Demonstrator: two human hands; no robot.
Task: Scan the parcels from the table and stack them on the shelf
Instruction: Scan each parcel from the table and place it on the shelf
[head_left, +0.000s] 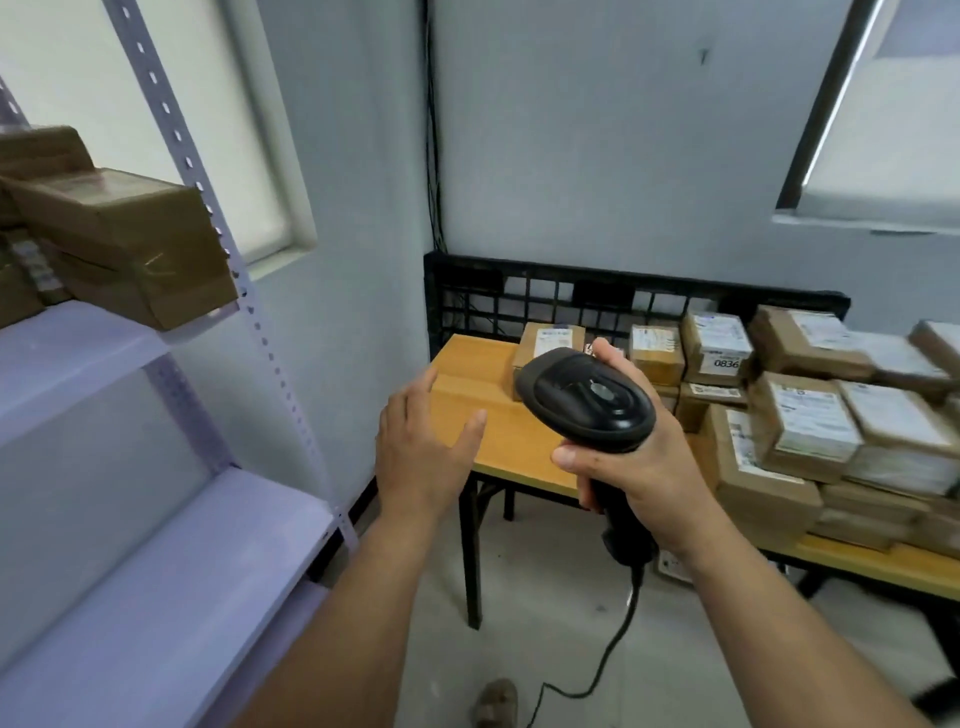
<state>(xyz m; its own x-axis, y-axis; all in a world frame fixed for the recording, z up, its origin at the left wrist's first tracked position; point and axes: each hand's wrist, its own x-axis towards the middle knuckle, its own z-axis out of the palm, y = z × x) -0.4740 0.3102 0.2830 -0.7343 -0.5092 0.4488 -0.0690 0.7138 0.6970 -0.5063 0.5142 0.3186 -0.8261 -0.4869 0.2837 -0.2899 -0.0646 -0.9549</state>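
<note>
One scanner (587, 397) is gripped in the right hand (641, 470).

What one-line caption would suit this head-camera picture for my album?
The right hand grips a black barcode scanner while the open left hand hovers near labelled parcels on the wooden table.

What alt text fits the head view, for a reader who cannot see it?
A right hand grips a black barcode scanner; the open left hand hovers beside it, before a wooden table piled with labelled parcels. A few brown parcels sit on the shelf at left.
</note>
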